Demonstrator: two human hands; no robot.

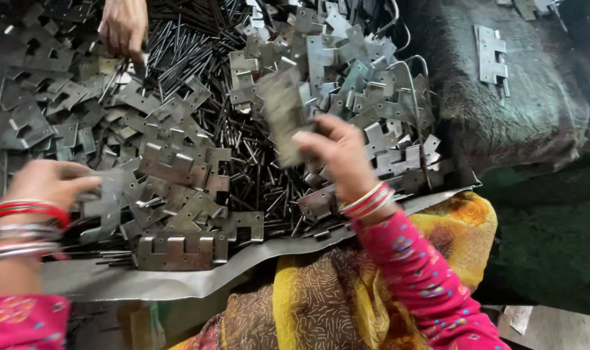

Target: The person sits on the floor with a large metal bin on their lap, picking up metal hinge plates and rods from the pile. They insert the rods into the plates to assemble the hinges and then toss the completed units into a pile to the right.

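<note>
My right hand holds a blurred grey metal hinge plate upright above the pile. At the left, my left hand grips another hinge plate lying at the edge of the heap. Both wrists wear red and white bangles, and the sleeves are pink. Between the hands lies a heap of notched hinge plates mixed with thin dark metal pins. The whole heap rests on a bent metal sheet across my lap.
Another person's hand reaches into the pins at the top left. A single hinge plate lies on a dark cloth-covered surface at the right. Curved wire rods stick up in the pile. Yellow patterned cloth covers my lap.
</note>
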